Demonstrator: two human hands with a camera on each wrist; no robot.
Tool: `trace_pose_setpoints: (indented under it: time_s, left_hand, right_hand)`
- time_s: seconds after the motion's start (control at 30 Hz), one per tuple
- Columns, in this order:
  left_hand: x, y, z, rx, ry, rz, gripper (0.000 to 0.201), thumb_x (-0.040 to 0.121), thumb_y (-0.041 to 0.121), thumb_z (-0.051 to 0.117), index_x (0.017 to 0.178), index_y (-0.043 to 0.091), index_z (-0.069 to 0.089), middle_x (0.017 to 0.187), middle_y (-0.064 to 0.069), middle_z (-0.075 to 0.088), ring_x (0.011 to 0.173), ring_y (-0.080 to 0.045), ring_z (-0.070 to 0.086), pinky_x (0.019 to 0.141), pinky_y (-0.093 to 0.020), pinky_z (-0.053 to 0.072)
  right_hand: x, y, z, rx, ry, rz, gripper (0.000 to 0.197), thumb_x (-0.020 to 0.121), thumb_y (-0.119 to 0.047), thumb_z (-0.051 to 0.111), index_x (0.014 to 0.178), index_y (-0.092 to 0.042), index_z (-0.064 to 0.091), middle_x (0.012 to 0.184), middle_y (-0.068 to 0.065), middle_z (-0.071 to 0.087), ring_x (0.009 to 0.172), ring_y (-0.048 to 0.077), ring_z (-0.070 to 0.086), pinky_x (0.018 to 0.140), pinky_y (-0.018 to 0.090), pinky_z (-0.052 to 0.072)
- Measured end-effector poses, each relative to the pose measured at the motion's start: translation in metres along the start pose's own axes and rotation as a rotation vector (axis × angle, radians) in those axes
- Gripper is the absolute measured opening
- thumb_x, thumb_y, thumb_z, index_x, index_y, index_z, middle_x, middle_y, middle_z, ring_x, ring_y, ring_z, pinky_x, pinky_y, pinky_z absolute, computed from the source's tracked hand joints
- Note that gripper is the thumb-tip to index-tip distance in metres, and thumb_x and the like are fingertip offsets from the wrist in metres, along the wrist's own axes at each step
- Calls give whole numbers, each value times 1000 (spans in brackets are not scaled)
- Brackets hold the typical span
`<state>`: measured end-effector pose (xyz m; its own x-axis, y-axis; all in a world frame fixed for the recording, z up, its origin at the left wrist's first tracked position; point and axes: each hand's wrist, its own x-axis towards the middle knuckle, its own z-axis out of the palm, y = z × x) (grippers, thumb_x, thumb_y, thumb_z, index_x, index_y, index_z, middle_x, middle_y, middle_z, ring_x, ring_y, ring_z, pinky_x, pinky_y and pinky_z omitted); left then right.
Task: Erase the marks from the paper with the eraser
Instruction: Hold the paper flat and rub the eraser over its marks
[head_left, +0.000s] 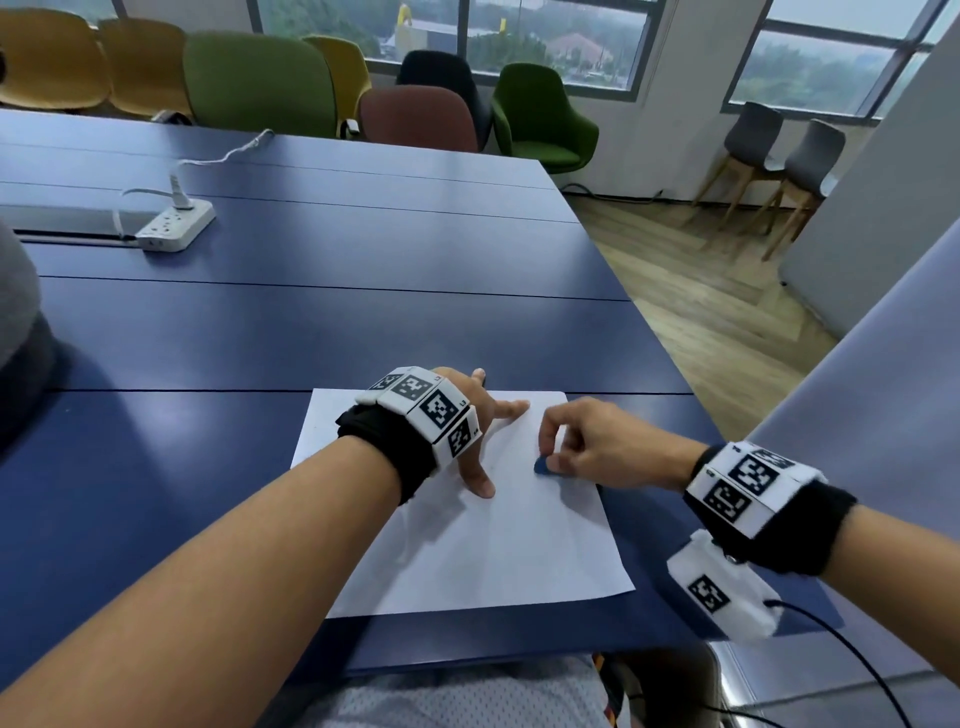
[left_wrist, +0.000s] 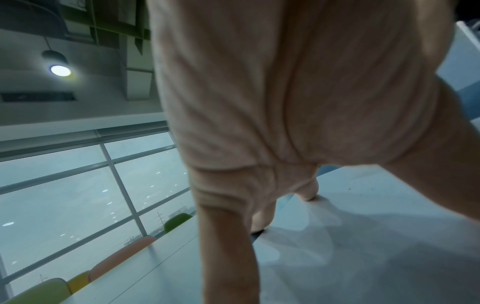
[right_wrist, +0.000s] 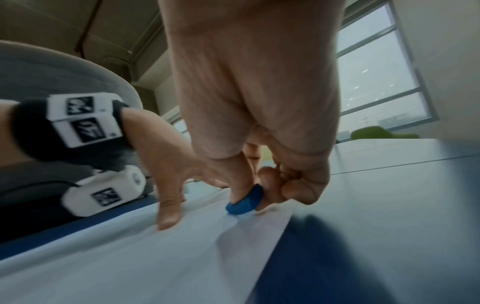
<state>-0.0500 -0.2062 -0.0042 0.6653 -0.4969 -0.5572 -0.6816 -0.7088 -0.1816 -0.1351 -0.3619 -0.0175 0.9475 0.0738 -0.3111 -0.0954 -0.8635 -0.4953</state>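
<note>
Room: big windows run along the far wall, and behind the blue table (head_left: 363, 322) I see a row of chairs (head_left: 260, 83) in yellow, green, dark and dull red.
Table: its top is dark blue with thin seams across it; the paper (head_left: 467, 551) lies flat on it, at the edge closest to me.
Paper: white sheet, a little turned against the table edge. I cannot make out any marks on it from the head view.
Left hand (head_left: 475, 431): I see it spread on the paper, fingers straight and apart, the tips pressing the sheet down on its far half. It holds nothing.
Right hand (head_left: 587, 441): it pinches the eraser (head_left: 546, 466) between thumb and first fingers; the other fingers are curled into the palm.
Eraser: small, blue, rounded. In the right wrist view its lower edge (right_wrist: 244, 202) touches the paper, near the paper's right border, just beside the left thumb.
Power strip (head_left: 176, 226): white, with a white plug and cable, well apart from the paper, toward the far left of the table.
Wrist bands: black straps with white marker blocks on both wrists.
</note>
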Motion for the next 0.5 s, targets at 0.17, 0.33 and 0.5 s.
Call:
trace_pose_setpoints:
  time_s: [0.17,0.33,0.5]
  left_hand:
    - [-1,0,0,-9,5,3,118,64,71,73,145,56,-10,162,-5,-15,142,-34,31,104,-45,37]
    - [-3,1,0,5,9,-3,118,63,71,74,145,57,-9,162,-5,-14,141,-38,30,104,-49,37]
    - [-4,1,0,5,13,-1,117,63,71,73,145,56,-10,162,-5,-13,140,-38,33,103,-48,38]
  right_hand:
    - [4,-2,-6,-78,-36,-29,9,84,-21,67,79,-27,62,58,-12,52,47,-1,48,47,10,34]
    - [2,7,-5,-10,8,-15,8,85,-17,65,81,-23,62,57,-10,52,46,0,47,51,14,36]
    - [5,1,-11,-114,-66,-65,9,84,-18,66,80,-26,64,62,-11,54,51,-1,49,50,10,36]
